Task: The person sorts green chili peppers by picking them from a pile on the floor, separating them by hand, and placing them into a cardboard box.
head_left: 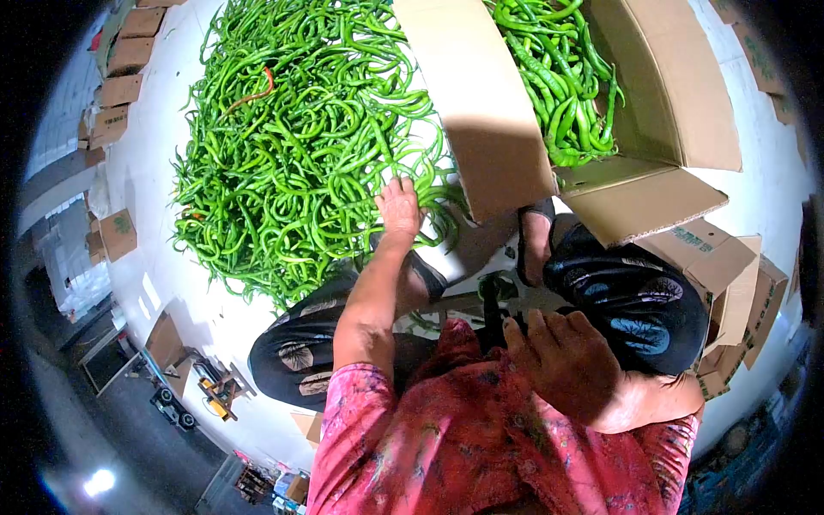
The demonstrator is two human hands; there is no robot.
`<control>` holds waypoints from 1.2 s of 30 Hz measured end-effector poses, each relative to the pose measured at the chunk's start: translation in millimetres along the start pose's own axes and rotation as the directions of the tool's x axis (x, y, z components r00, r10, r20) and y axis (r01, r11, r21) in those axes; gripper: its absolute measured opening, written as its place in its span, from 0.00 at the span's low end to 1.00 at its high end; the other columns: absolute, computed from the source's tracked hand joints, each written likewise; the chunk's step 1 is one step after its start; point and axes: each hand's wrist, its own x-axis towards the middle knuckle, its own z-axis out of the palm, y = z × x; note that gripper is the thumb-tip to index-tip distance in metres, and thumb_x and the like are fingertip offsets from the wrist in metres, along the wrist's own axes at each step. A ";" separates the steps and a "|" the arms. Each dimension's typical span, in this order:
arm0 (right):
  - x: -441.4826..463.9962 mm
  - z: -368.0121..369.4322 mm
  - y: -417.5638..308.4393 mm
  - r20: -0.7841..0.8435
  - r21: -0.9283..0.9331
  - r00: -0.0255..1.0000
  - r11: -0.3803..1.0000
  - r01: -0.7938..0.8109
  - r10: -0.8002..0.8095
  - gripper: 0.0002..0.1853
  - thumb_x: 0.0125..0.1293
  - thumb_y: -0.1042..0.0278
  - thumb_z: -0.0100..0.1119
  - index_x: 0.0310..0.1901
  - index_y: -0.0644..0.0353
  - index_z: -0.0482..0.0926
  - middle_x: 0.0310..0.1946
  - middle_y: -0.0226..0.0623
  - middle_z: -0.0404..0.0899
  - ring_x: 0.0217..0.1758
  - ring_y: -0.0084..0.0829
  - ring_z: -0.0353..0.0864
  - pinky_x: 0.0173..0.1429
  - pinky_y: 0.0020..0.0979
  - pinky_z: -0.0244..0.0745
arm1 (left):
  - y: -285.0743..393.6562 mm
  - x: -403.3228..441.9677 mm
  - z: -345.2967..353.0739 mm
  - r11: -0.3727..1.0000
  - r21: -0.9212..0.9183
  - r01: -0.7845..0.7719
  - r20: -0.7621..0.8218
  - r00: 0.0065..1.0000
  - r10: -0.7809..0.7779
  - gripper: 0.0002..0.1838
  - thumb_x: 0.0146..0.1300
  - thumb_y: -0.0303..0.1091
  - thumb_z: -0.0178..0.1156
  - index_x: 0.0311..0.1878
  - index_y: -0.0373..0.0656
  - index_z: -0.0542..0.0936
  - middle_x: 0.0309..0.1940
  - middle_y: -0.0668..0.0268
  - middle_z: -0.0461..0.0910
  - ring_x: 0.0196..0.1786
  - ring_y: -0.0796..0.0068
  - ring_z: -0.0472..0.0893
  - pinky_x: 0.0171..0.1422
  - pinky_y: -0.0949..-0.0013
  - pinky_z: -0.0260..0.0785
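A wide heap of long green peppers [283, 146] covers the pale floor at the left, with a reddish one [254, 93] among them. At the heap's right edge, my left hand [399, 206] rests on or just over some peppers; its fingertips touch them, and whether it grips any is unclear. An open cardboard box [493, 103] stands to the right, holding more green peppers [562, 86], its flaps folded outward. My right hand [562, 356] is over my lap in shadow, back up, with the fingers bent and their tips near a dark green object [491, 296].
Flattened or empty cartons [730, 283] lie at the right, beside my knee. More boxes [118, 232] line the far left. A small wooden stool-like item with something yellow [219, 390] stands at the lower left. My knees flank the space before me.
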 end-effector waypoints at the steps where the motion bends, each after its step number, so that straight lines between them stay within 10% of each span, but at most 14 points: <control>1: 1.1 0.7 0.9 -0.005 -0.016 1.000 1.000 0.002 -0.002 0.23 0.58 0.63 0.53 0.54 0.67 0.74 0.44 0.49 0.78 0.42 0.38 0.77 0.48 0.36 0.73 | -0.5 4.9 6.8 0.999 -0.025 -0.027 -0.017 0.999 0.027 0.35 0.38 0.40 0.77 0.51 0.43 0.73 0.50 0.58 0.70 0.55 0.56 0.71 0.56 0.50 0.61; 6: 5.7 -2.2 0.7 -0.004 -0.043 1.000 0.999 0.008 -0.008 0.23 0.58 0.63 0.56 0.54 0.66 0.75 0.44 0.47 0.78 0.42 0.37 0.77 0.46 0.34 0.72 | 10.2 1.7 30.5 0.994 -0.024 -0.103 -0.142 0.985 0.098 0.23 0.46 0.26 0.64 0.48 0.44 0.71 0.42 0.59 0.70 0.45 0.56 0.72 0.47 0.50 0.63; 10: 7.3 -5.7 0.3 0.005 -0.029 1.000 0.999 0.018 -0.018 0.23 0.58 0.64 0.53 0.54 0.67 0.74 0.43 0.50 0.78 0.43 0.39 0.77 0.48 0.37 0.74 | 11.5 -9.6 34.1 0.977 -0.177 -0.116 -0.141 0.986 0.091 0.35 0.45 0.26 0.65 0.61 0.45 0.67 0.44 0.60 0.70 0.49 0.56 0.72 0.49 0.53 0.64; 29: 23.0 -14.4 -5.4 -0.064 -0.181 0.995 0.981 0.067 -0.080 0.23 0.59 0.59 0.51 0.52 0.66 0.75 0.33 0.37 0.73 0.37 0.32 0.73 0.41 0.31 0.66 | -73.1 29.4 -130.8 0.928 -0.369 -0.059 0.367 0.907 0.204 0.27 0.46 0.39 0.69 0.53 0.48 0.78 0.47 0.53 0.82 0.51 0.54 0.81 0.59 0.59 0.73; 32: 29.1 -32.3 -7.7 0.014 -0.368 0.989 0.919 0.143 -0.149 0.22 0.59 0.60 0.51 0.51 0.66 0.75 0.33 0.36 0.73 0.37 0.32 0.73 0.41 0.31 0.66 | -92.7 14.4 -207.6 0.728 -0.654 0.204 0.431 0.892 0.138 0.26 0.47 0.33 0.66 0.54 0.44 0.78 0.43 0.60 0.83 0.46 0.65 0.80 0.58 0.66 0.70; 36: 40.5 -24.4 5.3 -0.345 0.129 0.920 0.962 0.241 -0.184 0.21 0.59 0.65 0.61 0.52 0.68 0.76 0.31 0.41 0.74 0.35 0.39 0.77 0.42 0.37 0.71 | -101.2 -23.5 -281.7 0.224 -0.955 0.193 0.219 0.971 0.098 0.27 0.50 0.27 0.64 0.57 0.38 0.75 0.45 0.62 0.82 0.47 0.70 0.80 0.59 0.66 0.70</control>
